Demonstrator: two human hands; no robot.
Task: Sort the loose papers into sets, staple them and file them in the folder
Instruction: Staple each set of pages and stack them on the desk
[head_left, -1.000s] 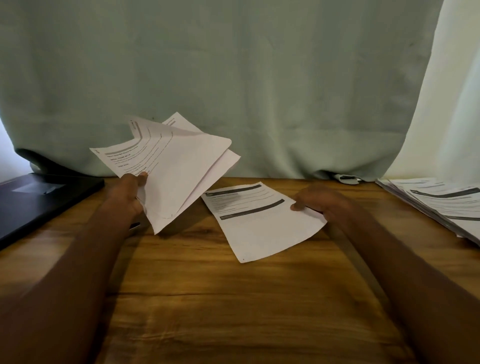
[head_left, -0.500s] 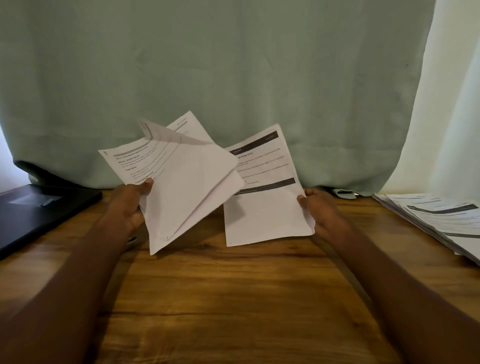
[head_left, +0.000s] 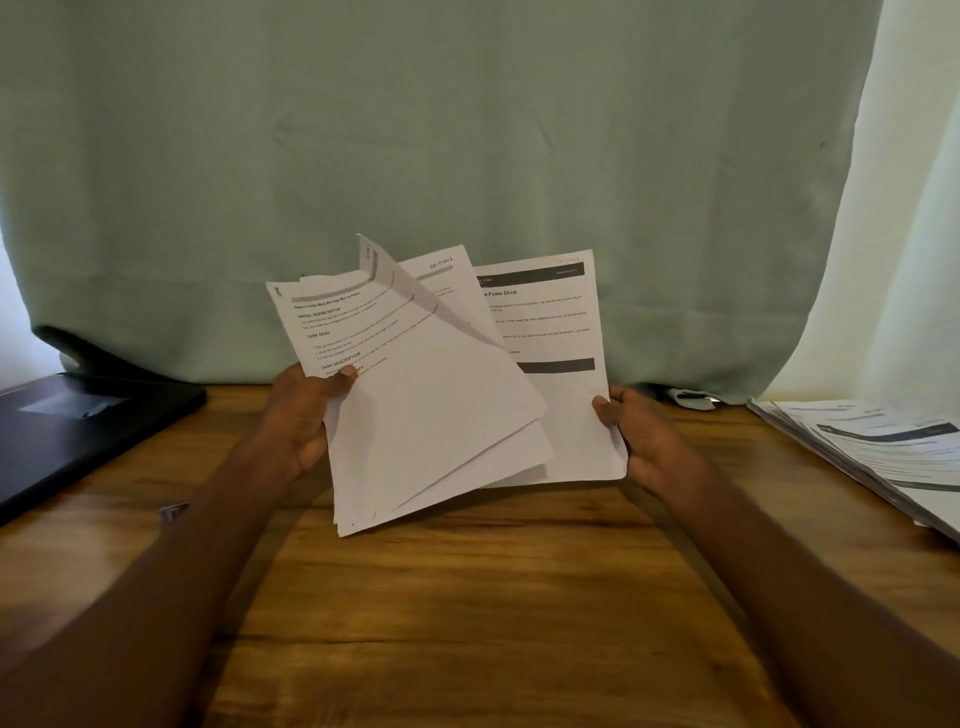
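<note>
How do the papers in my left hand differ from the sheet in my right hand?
The left hand holds several fanned papers, tilted, one corner folded over; the right hand holds a single sheet, nearly upright and flat. The fanned papers overlap the front of the single sheet. The single sheet carries dark bands; the fanned papers' bands look grey. Both are white printed pages held above the table.

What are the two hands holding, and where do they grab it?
The left hand pinches a fanned bunch of papers at its left edge. The right hand holds a single sheet by its lower right edge.
</note>
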